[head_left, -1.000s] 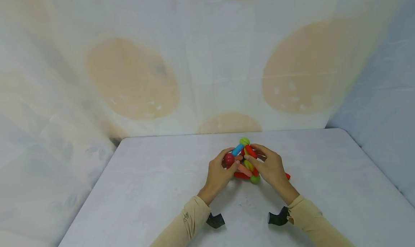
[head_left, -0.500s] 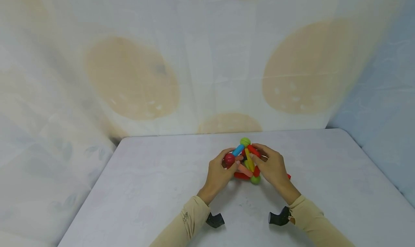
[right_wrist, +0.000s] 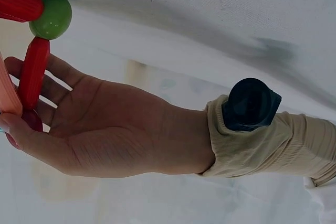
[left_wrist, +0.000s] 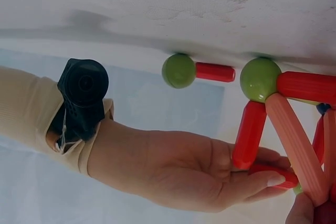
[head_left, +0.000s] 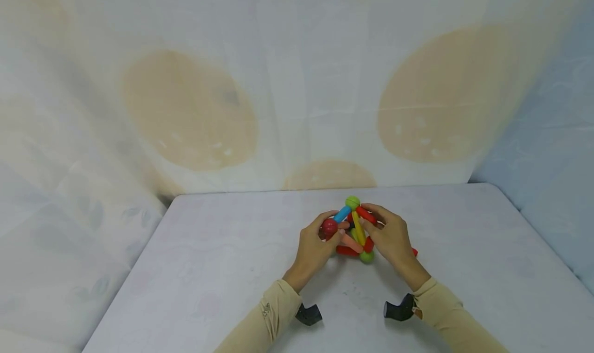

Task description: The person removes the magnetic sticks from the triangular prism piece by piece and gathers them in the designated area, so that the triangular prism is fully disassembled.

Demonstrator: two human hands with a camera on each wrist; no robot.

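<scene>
A toy frame of coloured rods and balls (head_left: 353, 230) stands on the white table (head_left: 223, 270), between both hands. It has a green ball (head_left: 352, 202) on top, then a blue rod (head_left: 342, 214), a yellow rod (head_left: 357, 221) and a salmon rod (head_left: 351, 242), with another green ball (head_left: 366, 256) at the near corner. My left hand (head_left: 327, 235) pinches the red ball (head_left: 329, 227) on the left side. My right hand (head_left: 371, 221) grips a red rod (head_left: 366, 215) between thumb and fingers. The right hand (left_wrist: 184, 171) appears in the left wrist view, the left hand (right_wrist: 105, 129) in the right wrist view.
A pale cloth with large tan spots (head_left: 185, 111) hangs close behind the table and down its left side. A separate green ball with a red rod (left_wrist: 197, 71) lies on the table by the right hand. A black wrist camera (head_left: 306, 314) sits on each forearm.
Both hands keep their hold. The frame's top has shifted slightly right and the yellow rod stands a little more upright; otherwise nothing has moved.
</scene>
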